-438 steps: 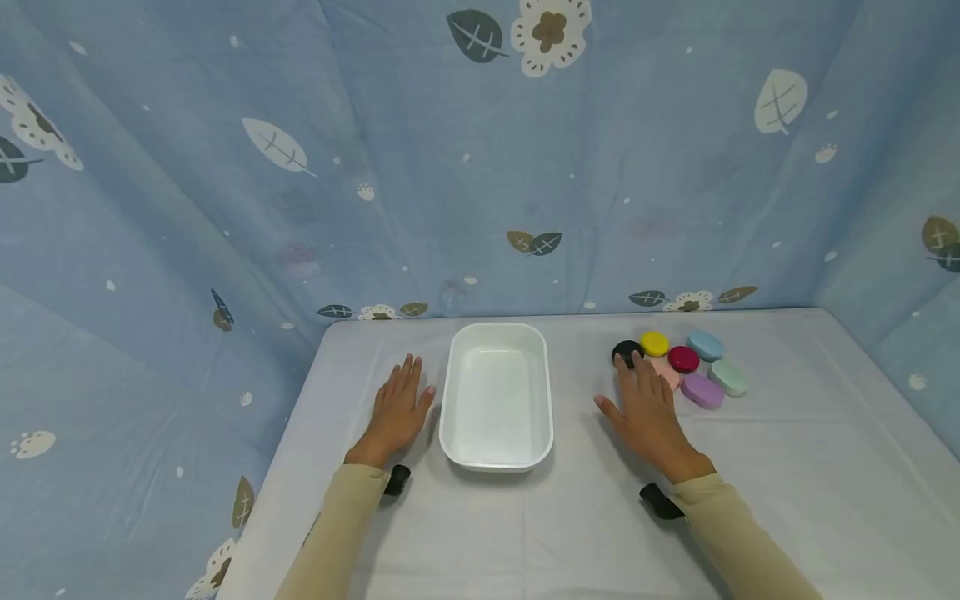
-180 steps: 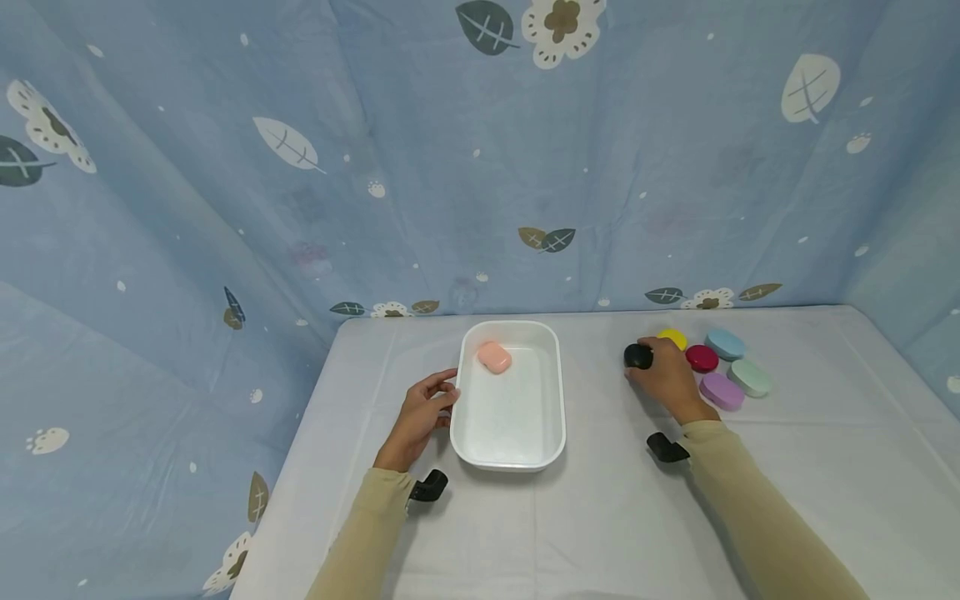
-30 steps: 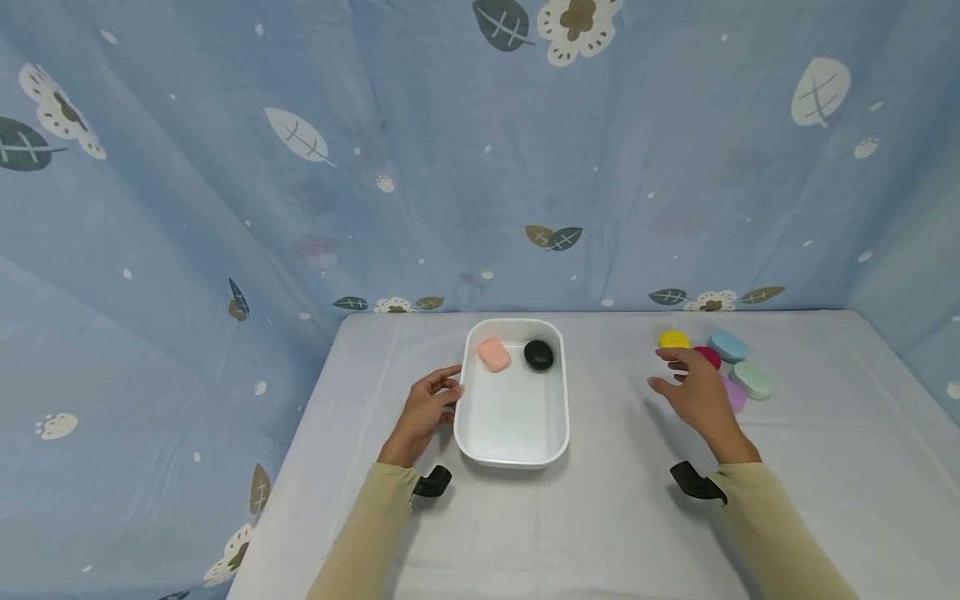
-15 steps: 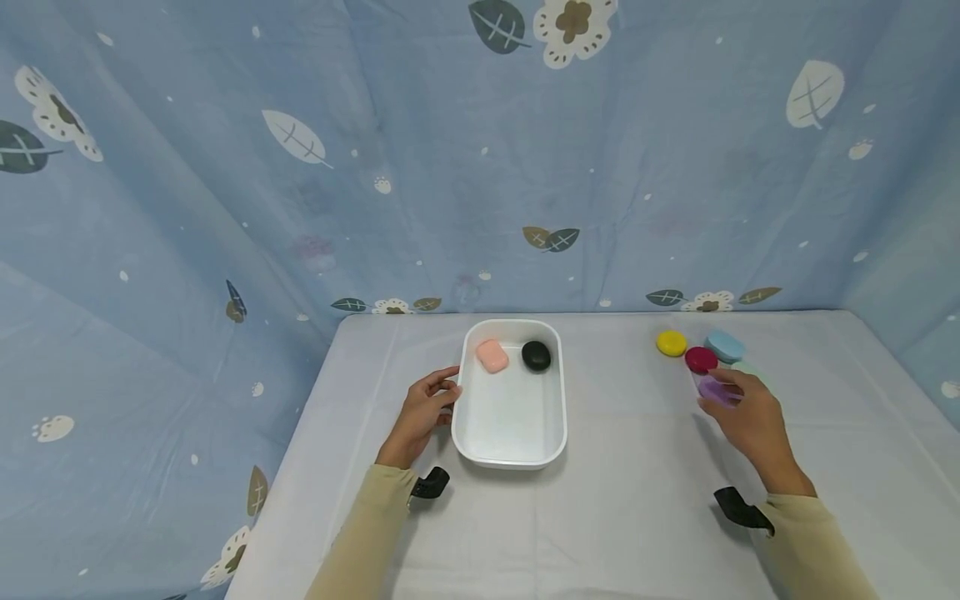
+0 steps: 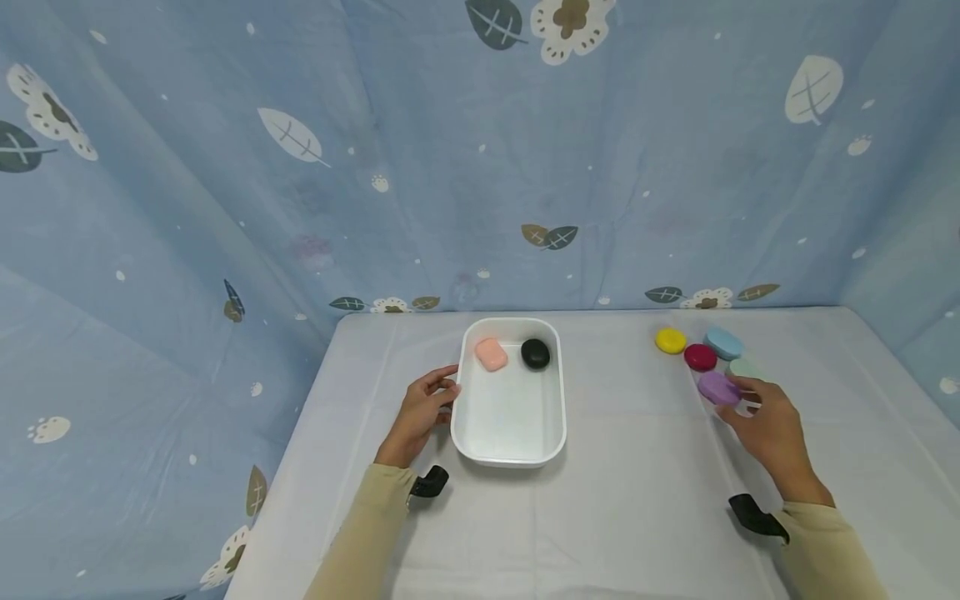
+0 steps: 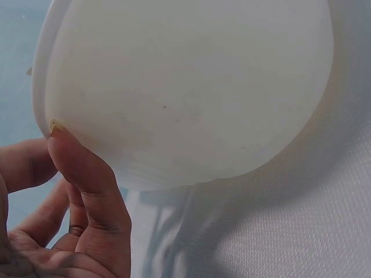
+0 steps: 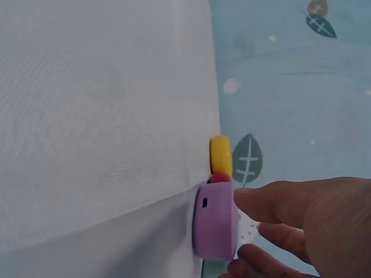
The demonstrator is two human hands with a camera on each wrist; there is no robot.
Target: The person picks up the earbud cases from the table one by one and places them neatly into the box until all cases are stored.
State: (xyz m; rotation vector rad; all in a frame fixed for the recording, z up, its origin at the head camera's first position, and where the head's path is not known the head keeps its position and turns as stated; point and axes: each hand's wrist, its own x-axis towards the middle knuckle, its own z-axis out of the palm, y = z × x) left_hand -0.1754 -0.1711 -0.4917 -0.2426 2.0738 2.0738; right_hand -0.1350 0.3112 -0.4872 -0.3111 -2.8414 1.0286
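On the table's right side my right hand (image 5: 767, 429) pinches a purple rounded case (image 5: 718, 388) at its right end, thumb and fingers on its edges. The right wrist view shows a small dark slot in the side of this purple case (image 7: 215, 229), with my thumb (image 7: 269, 202) against its edge. My left hand (image 5: 416, 417) touches the left wall of a white tray (image 5: 510, 462), its fingers loosely bent. In the left wrist view the thumb (image 6: 87, 165) rests near the tray's lip. A pink case (image 5: 491, 354) and a black rounded one (image 5: 536, 354) lie in the tray's far end.
Close to my right hand sit a red round case (image 5: 701, 357), a yellow one (image 5: 671, 340), a light blue one (image 5: 723, 342) and a mint green one (image 5: 742, 368), partly hidden. A patterned blue curtain (image 5: 420, 167) hangs behind the white-covered table (image 5: 630, 517).
The black and pink cases went from the table group into the tray. My left hand came to the tray's side. Over the last second my right hand moved right onto the purple case.
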